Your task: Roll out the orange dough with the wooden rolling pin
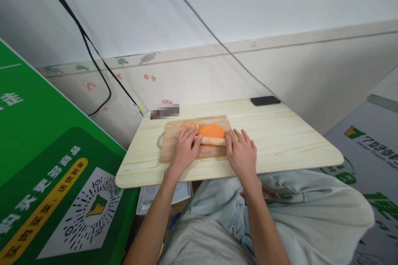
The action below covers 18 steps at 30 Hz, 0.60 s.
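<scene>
A flat round of orange dough point(212, 131) lies on the wooden cutting board point(174, 154). Across its near part rests a short wooden rolling pin point(214, 141), set roughly left to right. My left hand point(185, 148) is on the pin's left end, fingers bent over it and thumb along its side. At the right end, my right hand point(241, 151) holds the pin, the thumb pressed to it and the other fingers slightly curled. Both pin ends are hidden by my hands. Pale orange smears mark the board beyond my left hand.
The board lies on a small pale wood table point(280, 140) against the wall. A black phone point(265, 100) sits at the back right, and a blurred-out dark item point(164, 112) at the back left. A green printed panel point(62, 165) stands left; black cables point(83, 37) hang behind.
</scene>
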{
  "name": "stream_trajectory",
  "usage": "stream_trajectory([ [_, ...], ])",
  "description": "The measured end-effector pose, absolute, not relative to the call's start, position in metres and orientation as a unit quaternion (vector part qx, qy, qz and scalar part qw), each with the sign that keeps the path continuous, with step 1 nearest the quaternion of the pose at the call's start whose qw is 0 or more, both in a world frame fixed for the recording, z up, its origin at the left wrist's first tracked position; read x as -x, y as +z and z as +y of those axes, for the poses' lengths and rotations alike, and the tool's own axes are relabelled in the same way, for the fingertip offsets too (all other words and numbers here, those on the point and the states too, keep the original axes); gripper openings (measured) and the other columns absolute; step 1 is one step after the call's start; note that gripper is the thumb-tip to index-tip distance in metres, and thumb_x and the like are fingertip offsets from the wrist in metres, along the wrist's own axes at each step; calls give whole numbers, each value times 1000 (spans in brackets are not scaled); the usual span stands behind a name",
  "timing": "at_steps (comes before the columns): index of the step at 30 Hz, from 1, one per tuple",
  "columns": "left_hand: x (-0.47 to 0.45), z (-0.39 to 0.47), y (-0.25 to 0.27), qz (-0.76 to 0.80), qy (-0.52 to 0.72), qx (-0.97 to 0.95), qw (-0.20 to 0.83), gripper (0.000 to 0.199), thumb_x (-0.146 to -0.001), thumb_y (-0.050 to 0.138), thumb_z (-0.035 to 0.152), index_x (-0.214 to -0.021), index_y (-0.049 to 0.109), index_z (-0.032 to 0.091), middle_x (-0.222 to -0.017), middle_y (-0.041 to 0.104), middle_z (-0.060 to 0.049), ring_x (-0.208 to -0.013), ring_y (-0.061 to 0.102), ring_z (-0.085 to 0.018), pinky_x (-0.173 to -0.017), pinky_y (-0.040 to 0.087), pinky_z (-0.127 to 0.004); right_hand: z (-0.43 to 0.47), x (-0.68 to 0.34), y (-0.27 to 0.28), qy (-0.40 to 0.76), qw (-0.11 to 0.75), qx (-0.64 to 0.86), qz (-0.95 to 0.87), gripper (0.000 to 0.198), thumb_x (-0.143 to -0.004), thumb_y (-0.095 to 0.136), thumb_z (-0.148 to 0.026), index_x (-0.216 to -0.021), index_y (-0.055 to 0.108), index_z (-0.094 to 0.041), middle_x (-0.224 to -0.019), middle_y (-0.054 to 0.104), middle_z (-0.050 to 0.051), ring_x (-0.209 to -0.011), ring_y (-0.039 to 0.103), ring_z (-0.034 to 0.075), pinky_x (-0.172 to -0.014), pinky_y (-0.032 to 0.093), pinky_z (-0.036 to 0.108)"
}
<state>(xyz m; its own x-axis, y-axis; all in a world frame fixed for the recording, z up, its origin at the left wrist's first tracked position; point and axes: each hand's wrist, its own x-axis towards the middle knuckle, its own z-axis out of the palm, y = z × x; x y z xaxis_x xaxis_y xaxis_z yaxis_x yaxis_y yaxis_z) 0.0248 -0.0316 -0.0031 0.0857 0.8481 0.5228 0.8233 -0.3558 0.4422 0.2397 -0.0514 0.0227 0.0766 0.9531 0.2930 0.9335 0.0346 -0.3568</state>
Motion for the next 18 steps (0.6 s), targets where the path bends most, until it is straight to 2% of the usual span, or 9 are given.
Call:
stream_trajectory([
  [4, -19, -28, 0, 574, 347, -740, 41, 40, -113, 47, 39, -131, 79, 23, -139, 78, -8, -141, 64, -27, -129, 44, -51, -36, -241, 35, 17, 200, 698, -687, 48, -115, 36, -36, -144, 73, -26, -160, 64, 10, -158, 45, 34, -126, 36, 63],
  [9, -17, -22, 2, 628, 328, -705, 33, 42, -113, 43, 34, -131, 79, 23, -144, 76, -8, -143, 64, -28, -129, 42, -52, -11, -240, 45, -1, 173, 680, -712, 49, -113, 34, -31, -131, 79, -21, -158, 65, 13, -157, 44, 38, -125, 34, 69],
  [14, -18, -21, 4, 639, 364, -676, 51, 43, -112, 42, 32, -122, 82, 22, -141, 78, -9, -139, 67, -27, -127, 44, -49, -6, -238, 44, -10, 171, 681, -712, 48, -113, 34, -29, -135, 76, -21, -159, 65, 13, -156, 46, 36, -125, 36, 65],
  [18, -16, -23, 5, 649, 380, -655, 72, 45, -111, 39, 27, -124, 81, 19, -138, 79, -10, -141, 66, -29, -128, 43, -53, -22, -241, 38, -7, 179, 688, -704, 47, -115, 35, -31, -143, 73, -23, -161, 63, 11, -156, 47, 36, -124, 39, 62],
])
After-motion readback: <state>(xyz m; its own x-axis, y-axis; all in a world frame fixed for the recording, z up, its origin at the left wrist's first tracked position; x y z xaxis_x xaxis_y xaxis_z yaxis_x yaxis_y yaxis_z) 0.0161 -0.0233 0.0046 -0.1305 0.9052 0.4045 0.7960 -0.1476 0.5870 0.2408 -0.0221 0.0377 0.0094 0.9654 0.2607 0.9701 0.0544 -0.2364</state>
